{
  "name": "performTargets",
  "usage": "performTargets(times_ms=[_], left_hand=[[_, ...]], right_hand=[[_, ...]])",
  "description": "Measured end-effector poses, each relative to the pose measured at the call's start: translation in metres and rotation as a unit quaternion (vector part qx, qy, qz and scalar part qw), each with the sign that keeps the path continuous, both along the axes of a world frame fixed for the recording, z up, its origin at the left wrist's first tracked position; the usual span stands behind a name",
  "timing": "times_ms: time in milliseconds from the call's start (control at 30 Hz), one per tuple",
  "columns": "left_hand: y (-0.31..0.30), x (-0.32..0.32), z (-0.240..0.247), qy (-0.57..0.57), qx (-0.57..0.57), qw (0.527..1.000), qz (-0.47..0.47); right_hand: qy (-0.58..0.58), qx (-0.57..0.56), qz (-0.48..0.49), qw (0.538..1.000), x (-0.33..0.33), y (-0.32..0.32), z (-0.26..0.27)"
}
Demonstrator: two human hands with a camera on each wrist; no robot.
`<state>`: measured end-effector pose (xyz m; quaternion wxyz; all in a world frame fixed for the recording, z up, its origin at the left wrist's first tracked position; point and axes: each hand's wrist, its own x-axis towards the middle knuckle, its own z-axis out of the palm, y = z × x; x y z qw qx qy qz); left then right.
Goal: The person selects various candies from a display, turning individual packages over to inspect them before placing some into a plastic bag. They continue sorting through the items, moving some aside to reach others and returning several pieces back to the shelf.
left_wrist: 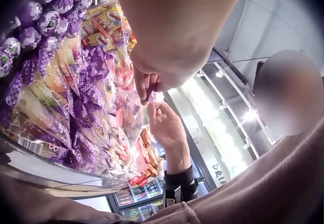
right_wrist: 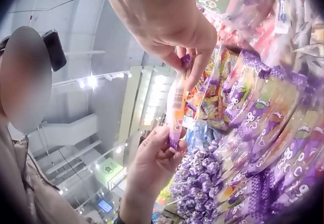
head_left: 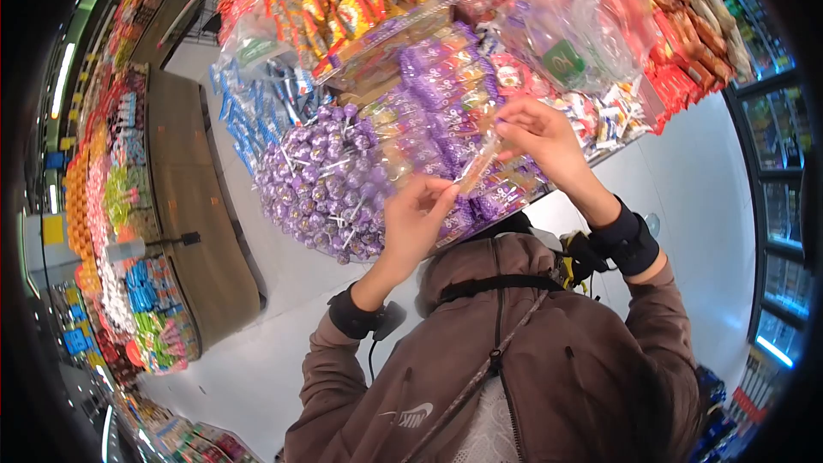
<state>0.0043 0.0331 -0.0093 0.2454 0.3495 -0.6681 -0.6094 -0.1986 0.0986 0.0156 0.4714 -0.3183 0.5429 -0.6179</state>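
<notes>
Between the two hands a slim clear packet with purple ends (head_left: 480, 161) is stretched above the candy display. The left hand (head_left: 417, 219) pinches its lower end between thumb and fingers; the right hand (head_left: 542, 141) pinches the upper end. In the right wrist view the packet (right_wrist: 176, 107) shows an orange strip and a barcode, with the right hand (right_wrist: 169, 29) above and the left hand (right_wrist: 154, 155) below. In the left wrist view the left hand (left_wrist: 152, 80) hides most of the packet. Rows of purple-edged packets (head_left: 429, 107) lie beneath the hands.
Purple-wrapped lollipops (head_left: 321, 180) are heaped left of the packets, beside blue packets (head_left: 249, 111). Clear plastic bags (head_left: 591, 26) lie at the back right. Yellow and red packets (head_left: 360, 0) fill the back. The display's front edge (head_left: 506, 216) is close to the body.
</notes>
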Motion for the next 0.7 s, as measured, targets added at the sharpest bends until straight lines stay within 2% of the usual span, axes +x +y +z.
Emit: performTargets(times_ms=[100, 133, 167, 233, 267, 367, 500, 600, 700], left_hand=[[0.006, 0.010, 0.007, -0.009, -0.146, 0.989, 0.017], [0.002, 0.020, 0.009, 0.020, -0.236, 0.969, -0.075], [0.001, 0.018, 0.011, 0.070, -0.308, 0.943, -0.108], [-0.001, 0.011, 0.018, 0.153, -0.445, 0.865, -0.176], [0.001, 0.009, 0.013, 0.156, -0.471, 0.852, -0.166], [0.006, -0.002, 0.013, 0.147, -0.457, 0.871, -0.108], [0.011, -0.003, -0.001, 0.155, -0.473, 0.856, -0.144], [0.017, -0.005, -0.008, 0.189, -0.465, 0.856, -0.127], [0.019, 0.001, -0.005, 0.172, -0.483, 0.851, -0.116]], right_hand=[[-0.042, 0.023, 0.002, 0.999, -0.003, 0.011, -0.011], [-0.040, 0.046, 0.004, 0.998, -0.005, 0.014, -0.011], [-0.037, 0.070, 0.007, 0.997, -0.004, 0.019, -0.013], [-0.117, 0.064, 0.029, 0.991, -0.002, 0.023, -0.025], [-0.154, 0.065, 0.043, 0.985, 0.002, 0.025, -0.025], [-0.232, 0.049, 0.097, 0.967, 0.014, 0.028, -0.031], [-0.252, 0.037, 0.139, 0.957, 0.031, 0.030, -0.035], [-0.258, 0.040, 0.167, 0.951, 0.035, 0.031, -0.044], [-0.135, 0.086, 0.193, 0.968, 0.035, 0.024, -0.045]])
